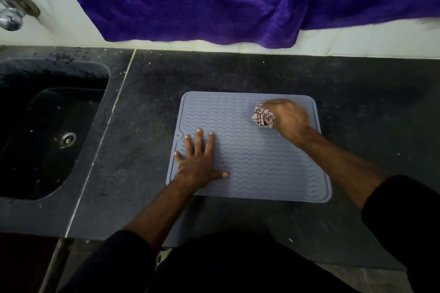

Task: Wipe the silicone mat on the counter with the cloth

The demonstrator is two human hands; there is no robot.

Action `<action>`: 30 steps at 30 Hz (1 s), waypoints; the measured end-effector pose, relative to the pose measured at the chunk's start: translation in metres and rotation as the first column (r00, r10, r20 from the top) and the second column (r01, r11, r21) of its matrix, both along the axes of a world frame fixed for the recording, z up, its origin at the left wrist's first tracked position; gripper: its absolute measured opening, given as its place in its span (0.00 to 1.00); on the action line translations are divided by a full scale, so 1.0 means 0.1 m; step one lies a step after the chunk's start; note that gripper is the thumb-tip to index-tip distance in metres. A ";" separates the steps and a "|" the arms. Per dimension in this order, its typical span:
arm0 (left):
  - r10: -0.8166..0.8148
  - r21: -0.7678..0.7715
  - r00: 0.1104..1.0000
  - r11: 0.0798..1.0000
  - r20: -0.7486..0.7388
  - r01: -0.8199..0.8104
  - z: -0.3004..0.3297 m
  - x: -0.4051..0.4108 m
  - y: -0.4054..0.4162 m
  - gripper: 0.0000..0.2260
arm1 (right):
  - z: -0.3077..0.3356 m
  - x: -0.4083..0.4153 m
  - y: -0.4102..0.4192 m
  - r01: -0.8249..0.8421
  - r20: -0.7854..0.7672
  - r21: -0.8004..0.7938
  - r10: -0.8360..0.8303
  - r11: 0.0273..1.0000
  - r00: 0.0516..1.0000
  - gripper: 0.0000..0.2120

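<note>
From the head camera we saw the grey silicone mat lying flat on the dark counter, nearer the front edge than the back wall and well apart from the sink at the counter's left end. Our left hand lay spread wide and flat on the mat's front-left part, fingers splayed, gripping nothing and only pressing down. Our right hand was closed into a fist around a bunched striped cloth, which touched the mat near its back-right corner.

We judged the wipe to be under way, with much of the ridged surface left to cover. The main risk was the mat sliding or buckling: it was pinned at one side only, so a hard stroke from the far corner could have lifted or skidded the free right edge. The cloth was balled tight, so it could have skipped over the wavy grooves and left them dirty. Grit speckled the counter around the mat, and a stroke running off the edge could have dragged it back on.
</note>
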State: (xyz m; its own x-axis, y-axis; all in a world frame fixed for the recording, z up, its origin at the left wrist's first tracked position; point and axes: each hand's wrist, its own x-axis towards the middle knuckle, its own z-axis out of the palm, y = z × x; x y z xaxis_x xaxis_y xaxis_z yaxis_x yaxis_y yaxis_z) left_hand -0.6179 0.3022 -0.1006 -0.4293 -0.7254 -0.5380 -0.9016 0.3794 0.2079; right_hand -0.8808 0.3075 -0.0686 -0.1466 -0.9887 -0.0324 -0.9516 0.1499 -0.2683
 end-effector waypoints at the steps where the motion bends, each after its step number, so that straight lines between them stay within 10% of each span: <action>1: -0.009 0.001 1.000 1.000 0.004 0.009 0.00 0.00 0.00 0.54 | -0.02 0.03 0.04 -0.040 0.001 0.001 0.040 0.999 0.999 0.21; 15: -0.261 -0.171 0.965 0.950 0.014 0.260 0.06 -0.18 -0.02 0.55 | -0.16 -0.04 0.20 -0.137 -0.047 -0.001 0.137 0.991 0.989 0.26; 30: -0.321 -0.005 0.939 0.946 0.122 0.324 0.21 -0.45 -0.07 0.49 | -0.23 -0.16 0.35 -0.083 -0.118 0.003 0.083 0.997 0.990 0.24</action>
State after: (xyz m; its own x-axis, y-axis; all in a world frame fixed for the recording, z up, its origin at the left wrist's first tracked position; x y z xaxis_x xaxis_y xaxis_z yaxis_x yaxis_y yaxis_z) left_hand -0.6631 0.2950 -0.0800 -0.5769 -0.5727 -0.5824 -0.7477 0.6573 0.0943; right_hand -0.8967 0.3428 -0.0918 -0.0670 -0.9976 -0.0181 -0.9857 0.0690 -0.1535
